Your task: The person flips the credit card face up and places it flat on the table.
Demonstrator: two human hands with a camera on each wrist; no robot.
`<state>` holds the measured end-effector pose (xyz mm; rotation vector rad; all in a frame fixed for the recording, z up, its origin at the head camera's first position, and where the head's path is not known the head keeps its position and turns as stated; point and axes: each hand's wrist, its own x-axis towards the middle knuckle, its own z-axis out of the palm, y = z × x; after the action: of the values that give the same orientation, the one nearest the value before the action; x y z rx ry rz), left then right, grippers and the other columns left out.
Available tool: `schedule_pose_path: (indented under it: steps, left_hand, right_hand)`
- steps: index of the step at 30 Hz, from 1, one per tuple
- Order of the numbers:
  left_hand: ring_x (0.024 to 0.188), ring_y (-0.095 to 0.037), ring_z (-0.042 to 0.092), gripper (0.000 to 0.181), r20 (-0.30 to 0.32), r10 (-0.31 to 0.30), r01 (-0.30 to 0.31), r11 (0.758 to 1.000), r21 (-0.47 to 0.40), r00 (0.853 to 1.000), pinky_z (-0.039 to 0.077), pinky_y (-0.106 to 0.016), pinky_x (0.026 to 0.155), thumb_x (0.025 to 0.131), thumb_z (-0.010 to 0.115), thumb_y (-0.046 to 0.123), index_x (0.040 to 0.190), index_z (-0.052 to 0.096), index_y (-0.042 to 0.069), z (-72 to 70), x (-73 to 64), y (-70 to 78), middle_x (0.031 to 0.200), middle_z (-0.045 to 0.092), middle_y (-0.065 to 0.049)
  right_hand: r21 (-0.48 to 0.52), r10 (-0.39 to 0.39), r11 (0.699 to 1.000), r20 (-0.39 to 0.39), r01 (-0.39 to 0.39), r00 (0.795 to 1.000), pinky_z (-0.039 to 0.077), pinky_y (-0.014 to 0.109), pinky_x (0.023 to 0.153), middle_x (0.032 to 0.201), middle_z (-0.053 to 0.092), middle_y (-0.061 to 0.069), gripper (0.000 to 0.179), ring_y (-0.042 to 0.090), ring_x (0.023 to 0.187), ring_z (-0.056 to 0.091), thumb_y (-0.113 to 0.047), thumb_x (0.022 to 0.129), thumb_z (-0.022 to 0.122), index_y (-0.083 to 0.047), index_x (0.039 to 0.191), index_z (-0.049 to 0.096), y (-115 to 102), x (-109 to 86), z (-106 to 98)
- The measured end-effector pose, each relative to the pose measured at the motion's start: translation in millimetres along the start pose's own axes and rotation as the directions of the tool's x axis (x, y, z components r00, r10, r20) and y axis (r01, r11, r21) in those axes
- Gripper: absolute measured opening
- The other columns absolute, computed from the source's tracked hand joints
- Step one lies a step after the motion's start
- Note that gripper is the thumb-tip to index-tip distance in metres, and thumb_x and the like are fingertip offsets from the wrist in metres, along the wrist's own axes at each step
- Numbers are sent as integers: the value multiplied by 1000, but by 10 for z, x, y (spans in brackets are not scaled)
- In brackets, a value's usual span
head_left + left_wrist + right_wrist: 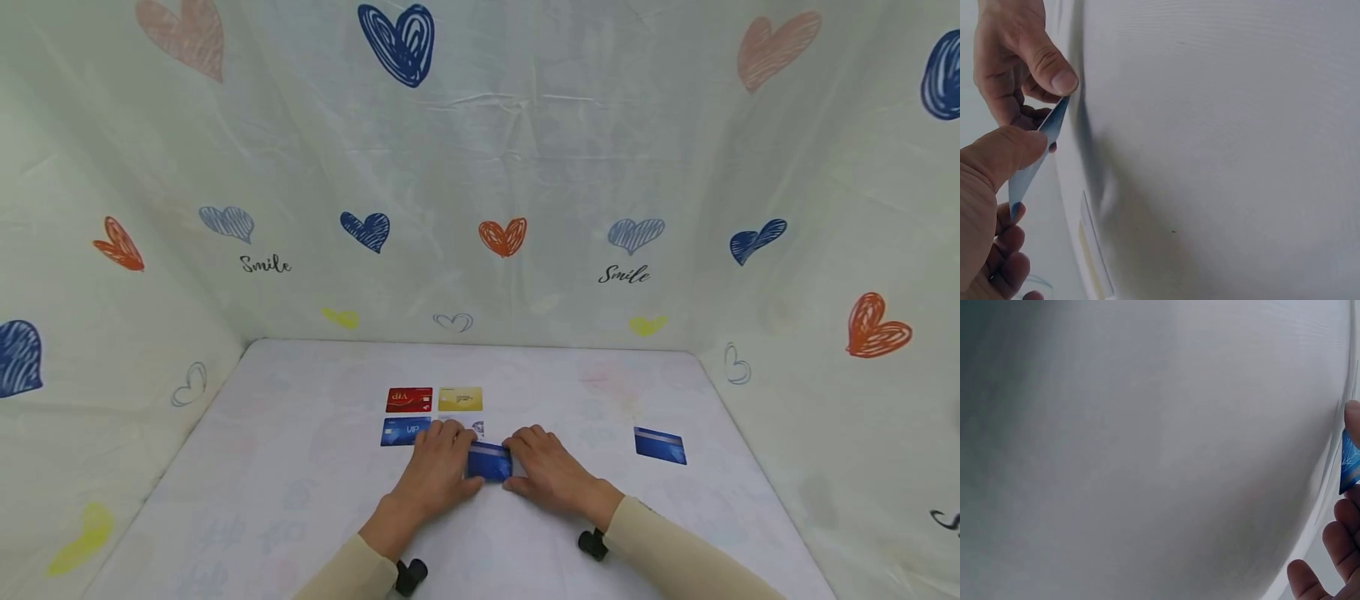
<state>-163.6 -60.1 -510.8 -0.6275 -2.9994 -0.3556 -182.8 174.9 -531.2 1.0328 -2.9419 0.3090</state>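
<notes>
Between the two hands is a blue card [490, 462] with a pale stripe along its far edge. My left hand [442, 467] pinches its left side between thumb and fingers. On the right side, my right hand [551, 471] pinches it too. The left wrist view shows the same blue card [1040, 156] edge-on and tilted, raised over the white surface, with a thumb on its near face. Only a corner of the blue card [1350, 462] and some fingertips enter the right wrist view. Just beyond the left hand lies a white card [477, 427], partly hidden by the fingers.
A red VIP card [409, 400], a gold card [461, 399] and a blue VIP card [405, 431] lie beside the white one in a two-by-two block. Another blue card [660, 446] lies off to the right. Heart-printed cloth [480, 167] surrounds the white table [300, 417].
</notes>
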Motion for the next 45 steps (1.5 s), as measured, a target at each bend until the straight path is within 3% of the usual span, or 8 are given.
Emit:
schedule_pose_path:
  steps: [12,24,30,38,45]
  left_hand:
    - [117,-25,49,68,-56,74,-79,992,-99,996,46,-48,100,85,87,41,138,60,9,-105,6,42,127,58,-7]
    - [122,-25,47,71,-21,55,-58,988,-145,998,47,-47,105,86,87,43,140,54,11,-143,28,97,131,56,-6]
    - [124,-27,47,79,-32,16,-21,985,-169,999,47,-51,108,84,89,46,145,51,11,-116,35,71,135,56,-8]
    - [120,-24,49,74,-57,38,-48,979,-198,998,48,-49,106,83,90,46,140,56,14,-69,53,47,132,59,-5]
    - [119,-18,50,68,-54,78,-88,971,-223,996,50,-43,106,84,88,45,140,62,17,-82,60,36,130,60,-1]
  right_hand:
    - [58,-34,998,-73,38,997,51,42,104,129,61,3,57,18,118,55,-42,94,80,-8,136,62,-8,30,18]
    - [132,15,991,-48,-8,999,51,43,106,128,62,2,54,17,119,55,-39,95,80,-8,136,63,-46,37,33]
    - [242,35,970,-57,-20,998,51,41,106,129,62,2,49,16,120,54,-32,96,79,-9,135,62,-44,28,32]
    - [377,22,926,-96,16,995,52,41,107,133,60,0,47,16,127,52,-28,98,77,-12,138,60,-94,29,-31]
    - [421,12,906,-118,39,993,53,41,105,134,59,-1,47,18,126,53,-25,98,77,-9,138,60,-113,24,-53]
